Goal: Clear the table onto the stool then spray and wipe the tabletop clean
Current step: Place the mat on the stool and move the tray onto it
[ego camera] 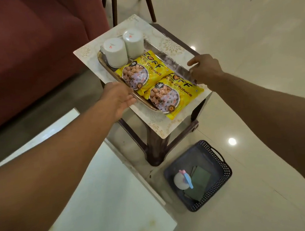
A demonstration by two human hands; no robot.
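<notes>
On top of the stool (170,130), a cream patterned seat on dark brown legs, sits one metal tray (105,64) carrying two white cups (115,52) turned upside down side by side at its far end and two yellow soya chunk packets (144,73) lying flat, the nearer one overlapping the tray's near end and reaching onto the seat. Both packets show a round picture of brown chunks and dark lettering. Two bare hands meet the tray's long sides: the left hand (118,98) lies along the left rim with its fingers (129,100) nearly straight and relaxed, touching the rim rather than wrapping it; the right hand (205,68) is at the right rim with fingers (192,62) curled over the edge, pinching it. One pale marble-look bench (104,203) fills the lower left, just beside the stool. One dark perforated basket (223,166) stands on the glossy floor below the stool, holding one spray bottle (182,181) with a blue and pink trigger, and a folded green cloth (200,177). A maroon sofa (29,43) stands to the left.
</notes>
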